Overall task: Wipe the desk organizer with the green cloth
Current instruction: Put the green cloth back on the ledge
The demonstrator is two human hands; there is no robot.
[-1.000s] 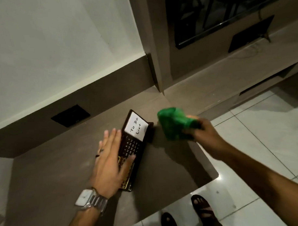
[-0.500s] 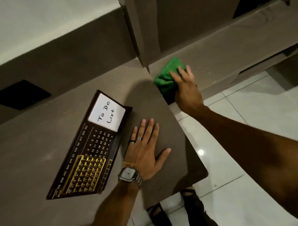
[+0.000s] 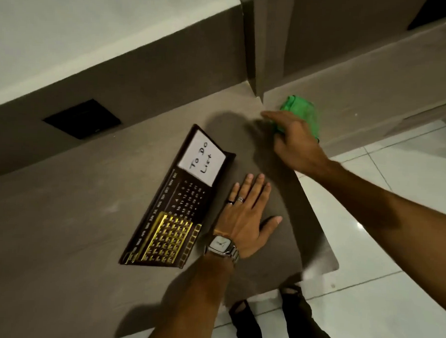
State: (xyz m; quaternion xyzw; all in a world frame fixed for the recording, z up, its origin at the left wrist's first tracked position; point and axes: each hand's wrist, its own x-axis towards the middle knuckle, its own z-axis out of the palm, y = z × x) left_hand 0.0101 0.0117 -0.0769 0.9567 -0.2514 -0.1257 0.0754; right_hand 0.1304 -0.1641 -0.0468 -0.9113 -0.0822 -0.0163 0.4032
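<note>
Big brown desk under your arms, dark desk organizer lying flat on it, your left hand open and flat just beside the organizer, your right hand blurry, fingers spread, over the green cloth, which is off the organizer on the lower ledge, can't tell if you're touching it

Grey-brown desk top, matte, rounded corner at my near right. Lying flat on it: the desk organizer, dark brown, set diagonally, with a white "To Do List" card at its far end and a gold grid at its near end. My left hand rests palm down on the desk just right of it. Green cloth sits on the adjoining lower ledge; my right hand is beside it, contact unclear.
</note>
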